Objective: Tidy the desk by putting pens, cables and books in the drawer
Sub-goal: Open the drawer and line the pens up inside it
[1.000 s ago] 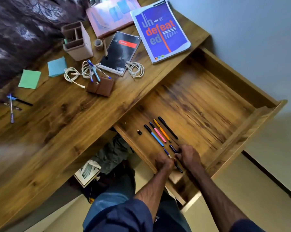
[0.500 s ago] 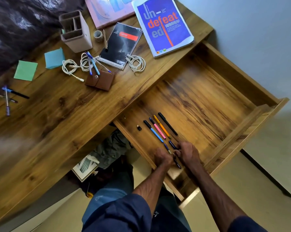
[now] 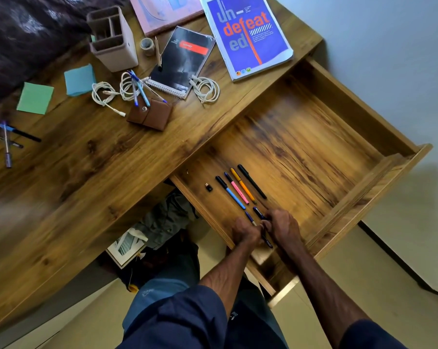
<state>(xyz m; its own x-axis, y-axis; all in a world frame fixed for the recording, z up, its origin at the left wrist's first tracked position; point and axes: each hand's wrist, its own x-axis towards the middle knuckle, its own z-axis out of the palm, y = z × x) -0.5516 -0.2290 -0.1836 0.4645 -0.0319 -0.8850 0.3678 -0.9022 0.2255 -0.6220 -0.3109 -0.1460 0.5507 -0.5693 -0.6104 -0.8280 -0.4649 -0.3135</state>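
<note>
Okay, the drawer (image 3: 301, 147) is pulled wide out from under the desk (image 3: 87, 177), its wood-grain floor mostly bare. Four pens (image 3: 237, 188) lie side by side in a neat slanted row near its left wall: blue with a black cap, pink, orange, all black. A small black bit (image 3: 209, 187) sits just beside the row, too small to identify.

Both hands are down in the drawer's front left corner, knuckles nearly touching. The left hand (image 3: 247, 233) is curled into a fist and the right hand (image 3: 283, 227) is curled too, fingertips pinched in. Between them are a few dark pens (image 3: 259, 213), navy or black. Each hand looks to be gripping them, but the fingers cover most of the barrels, so the count is unclear.

On the desk are three coiled white cables (image 3: 206, 89), more pens (image 3: 138, 90) lying across a brown wallet (image 3: 150, 114), and another few pens (image 3: 8, 139) far left. The pink book (image 3: 165, 11) is cut off by the top edge. The desk's left end is smeared with blur.

The blue book (image 3: 248, 36) reads "un- defeat ed" in grey and orange letters, with fine print too small to read. The black spiral notebook (image 3: 181, 61) has a red label whose writing is illegible.
</note>
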